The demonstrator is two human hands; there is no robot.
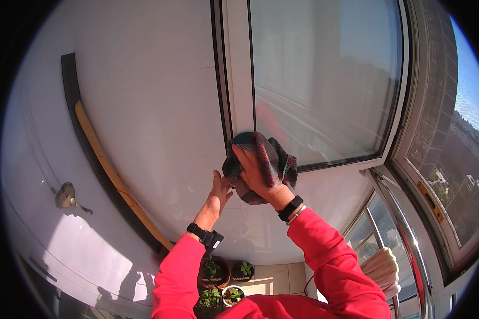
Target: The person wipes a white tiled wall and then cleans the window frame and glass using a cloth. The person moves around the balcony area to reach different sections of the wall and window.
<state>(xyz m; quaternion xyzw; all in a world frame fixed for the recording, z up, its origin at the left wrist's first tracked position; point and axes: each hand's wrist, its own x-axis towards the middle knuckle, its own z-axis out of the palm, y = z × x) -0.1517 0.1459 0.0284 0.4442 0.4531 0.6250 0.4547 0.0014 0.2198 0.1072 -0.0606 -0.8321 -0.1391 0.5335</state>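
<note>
A dark checked cloth (273, 159) is bunched under and around my right hand (253, 171), which presses it against the lower left corner of an open window sash's frame (240, 79). The sash's glass pane (323, 87) spreads above and to the right. Just left of the cloth, my left hand (217, 195) is raised with its fingers apart; its fingertips are beside the cloth, and whether they touch it I cannot tell.
A wooden strip (103, 159) leans along a dark strip at the left, near a crank handle (70, 199) on the white wall. Several potted plants (215, 275) stand on the tiled floor (277, 279). At the right are a metal rail (407, 239), a light cloth (383, 269) and a screened window frame (427, 207).
</note>
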